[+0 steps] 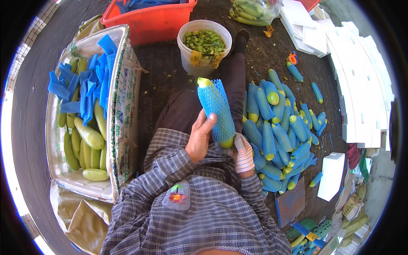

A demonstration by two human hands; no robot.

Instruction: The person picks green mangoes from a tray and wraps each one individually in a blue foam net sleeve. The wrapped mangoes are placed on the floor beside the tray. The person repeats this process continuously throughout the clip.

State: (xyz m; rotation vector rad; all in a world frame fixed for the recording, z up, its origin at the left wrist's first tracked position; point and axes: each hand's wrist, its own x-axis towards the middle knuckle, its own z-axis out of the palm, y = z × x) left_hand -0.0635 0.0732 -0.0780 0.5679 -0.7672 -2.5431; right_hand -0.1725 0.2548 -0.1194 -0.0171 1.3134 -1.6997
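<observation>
Over my lap a pale green zucchini [227, 143] sits inside a blue foam-net sleeve [214, 106]. Its stem end pokes out at the top, beside the sleeve's loose upper edge. My left hand [200, 137], bare, grips the sleeve from the left with the thumb across its front. At the lower right, my right hand [243, 153], in a striped knit glove, holds the rounded bottom end; some of its fingers are hidden behind the zucchini. Close by on the right lies a heap of sleeved zucchini [280, 127].
A foam box [126, 105] at left holds bare zucchini [89, 133] and blue sleeves [87, 86]. Ahead stand a white bucket [186, 59] of green trimmings and a red tub [153, 25]. White foam boxes [360, 86] line the right side, with a foam block [331, 176] nearer.
</observation>
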